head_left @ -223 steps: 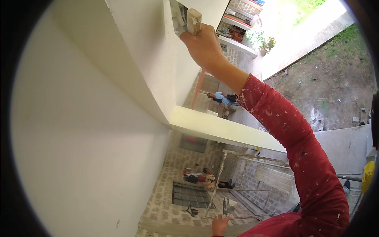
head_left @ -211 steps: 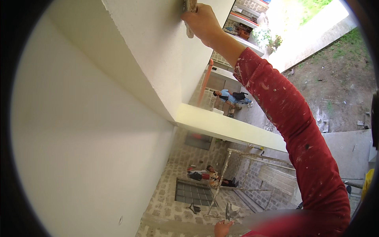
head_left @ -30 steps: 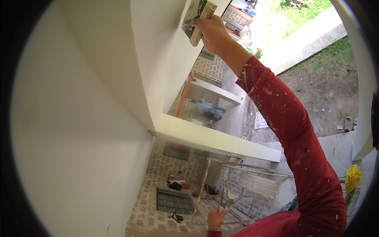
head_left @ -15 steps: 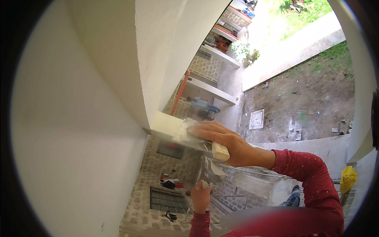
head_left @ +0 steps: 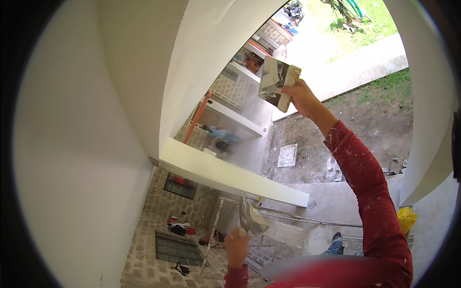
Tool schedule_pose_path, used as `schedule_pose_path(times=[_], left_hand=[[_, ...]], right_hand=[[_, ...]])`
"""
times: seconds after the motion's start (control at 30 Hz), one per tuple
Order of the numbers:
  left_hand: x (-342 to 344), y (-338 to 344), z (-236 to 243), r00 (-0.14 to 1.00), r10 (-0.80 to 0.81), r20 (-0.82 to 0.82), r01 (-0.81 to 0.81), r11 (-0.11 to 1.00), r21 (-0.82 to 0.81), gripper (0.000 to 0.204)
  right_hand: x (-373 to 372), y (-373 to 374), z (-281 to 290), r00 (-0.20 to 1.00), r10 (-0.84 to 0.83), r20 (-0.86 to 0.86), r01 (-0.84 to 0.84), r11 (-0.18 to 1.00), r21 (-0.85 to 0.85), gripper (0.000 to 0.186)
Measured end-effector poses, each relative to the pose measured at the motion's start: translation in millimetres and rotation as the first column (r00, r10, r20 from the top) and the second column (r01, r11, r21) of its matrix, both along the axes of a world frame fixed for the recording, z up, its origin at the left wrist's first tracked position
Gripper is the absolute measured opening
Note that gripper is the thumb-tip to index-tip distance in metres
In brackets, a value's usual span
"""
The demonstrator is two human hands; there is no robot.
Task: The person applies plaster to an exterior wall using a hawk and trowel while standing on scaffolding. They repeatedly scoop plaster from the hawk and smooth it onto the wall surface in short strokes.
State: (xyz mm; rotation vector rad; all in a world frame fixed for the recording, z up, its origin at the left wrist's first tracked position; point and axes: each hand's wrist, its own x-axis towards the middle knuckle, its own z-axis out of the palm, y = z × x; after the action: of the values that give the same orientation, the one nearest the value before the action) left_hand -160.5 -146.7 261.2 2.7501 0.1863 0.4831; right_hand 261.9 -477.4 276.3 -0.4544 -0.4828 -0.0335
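My right hand (head_left: 303, 98) is raised at the upper right, fingers wrapped round the thick handle of a plastering trowel (head_left: 272, 79). White plaster is smeared over its flat rectangular blade, which touches nothing. Lower down, my left hand (head_left: 236, 248) is closed round the handle of a wide putty knife (head_left: 252, 219) with pale plaster on its blade. Between the two hands runs a cream-coloured beam (head_left: 230, 175), apart from both tools. Both red sleeves carry white specks.
A smooth pale wall (head_left: 62, 144) fills the left side. Scaffold bars (head_left: 307, 220) cross below me. A person in light blue (head_left: 223, 135) is in the passage beyond the beam. Yellow cloth or plastic (head_left: 406, 219) hangs at right. Black gloves (head_left: 181, 269) show near a barred window (head_left: 178, 248).
My right hand has swung the trowel off the beam, up and to the right. My left hand, still holding the putty knife, has shifted slightly left and down. The view has moved too.
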Motion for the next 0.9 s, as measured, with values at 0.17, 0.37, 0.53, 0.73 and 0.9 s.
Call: schedule_pose_path(times=[0.17, 0.37, 0.53, 0.73, 0.9], left_hand=[[-28.5, -4.4, -48.0, 0.99, 0.088, -0.113, -0.108, 0.976, -0.19, 0.021], [-78.2, -2.4, -92.9, 0.976, 0.158, -0.148, -0.184, 0.966, -0.179, 0.025], [-118.1, 42.7, -169.5, 0.977, 0.104, -0.188, -0.023, 0.921, 0.389, 0.033], [-133.9, 60.3, -200.3, 0.92, 0.258, -0.297, -0.197, 0.955, 0.221, 0.038], [-116.2, 46.4, -185.9, 0.907, 0.245, -0.344, -0.241, 0.969, 0.053, 0.035]], right_hand=[[54.6, -0.2, 105.2, 0.997, 0.062, 0.037, -0.063, 0.998, 0.019, 0.042], [107.4, 16.6, 142.3, 0.983, 0.182, 0.02, -0.177, 0.974, -0.144, 0.048], [137.5, 17.2, 167.7, 0.973, 0.218, 0.074, -0.202, 0.963, -0.177, 0.047], [147.6, -47.4, 165.2, 0.959, 0.184, 0.215, -0.18, 0.983, -0.037, 0.046], [148.8, -132.3, 152.3, 0.902, 0.183, 0.391, -0.158, 0.983, -0.097, 0.044]])
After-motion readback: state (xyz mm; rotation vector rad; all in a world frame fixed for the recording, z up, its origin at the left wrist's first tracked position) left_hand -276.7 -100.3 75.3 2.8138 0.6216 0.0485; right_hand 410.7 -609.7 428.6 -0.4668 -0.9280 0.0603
